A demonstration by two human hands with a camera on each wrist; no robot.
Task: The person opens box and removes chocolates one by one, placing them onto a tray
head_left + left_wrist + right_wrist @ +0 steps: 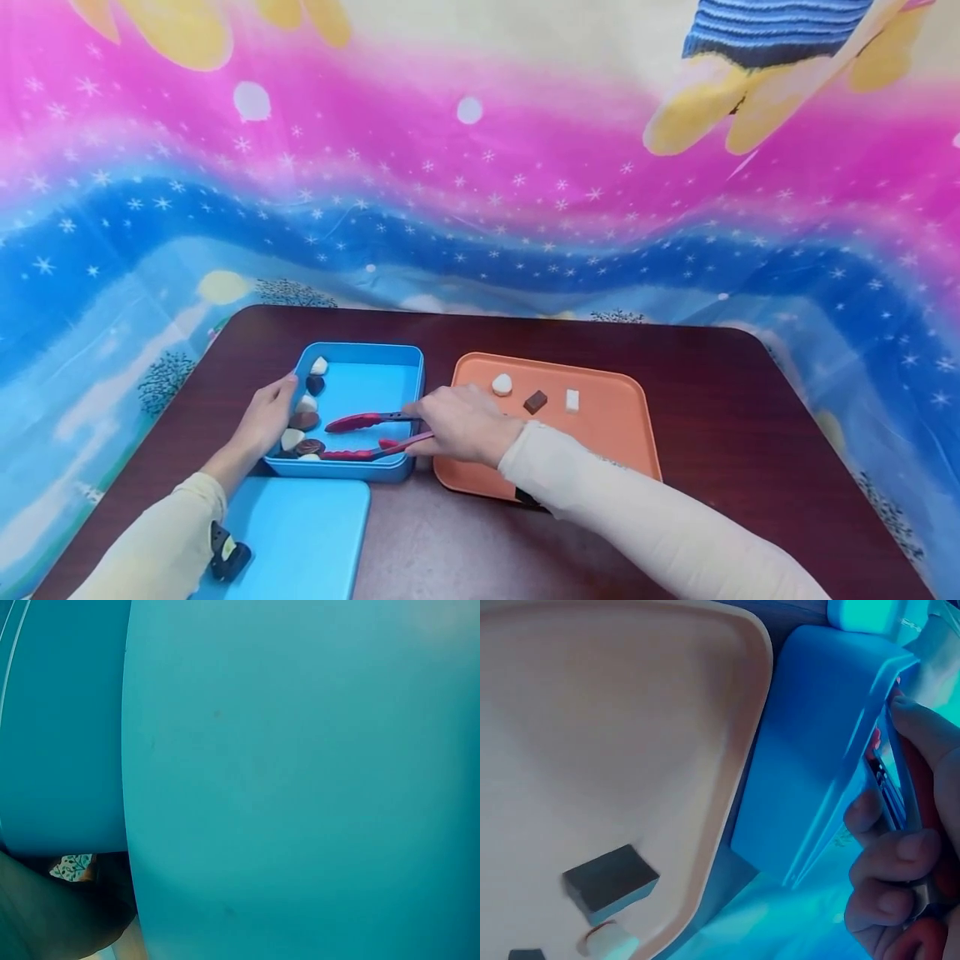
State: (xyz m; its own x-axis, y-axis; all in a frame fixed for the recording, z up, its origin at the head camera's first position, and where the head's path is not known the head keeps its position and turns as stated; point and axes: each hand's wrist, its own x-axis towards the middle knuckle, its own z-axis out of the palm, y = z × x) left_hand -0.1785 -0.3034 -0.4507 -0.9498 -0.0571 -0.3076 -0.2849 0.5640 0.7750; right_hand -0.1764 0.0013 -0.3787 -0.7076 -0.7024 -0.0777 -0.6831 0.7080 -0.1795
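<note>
Red-tipped tongs [358, 456] with dark metal arms reach into a blue box [418, 392]; my right hand [463, 423] grips their handles. The tong arms stand apart, one tip low beside a dark, round chocolate-like piece [310, 447]. Several white and brown chocolate-like pieces line the box's left side, among them a brown oval one [303, 420] and a white one [318, 367]. My left hand [264, 415] holds the box's left wall, thumb at the rim. In the right wrist view, curled fingers [896, 859] wrap the tong handles.
An orange tray [615, 433] stands right of the box, bearing a white rounded piece [502, 384], a brown block [535, 402] and a white block [572, 401]. A blue lid [315, 533] lies in front of the box, under my left wrist. A printed cloth hangs behind the dark table [720, 400].
</note>
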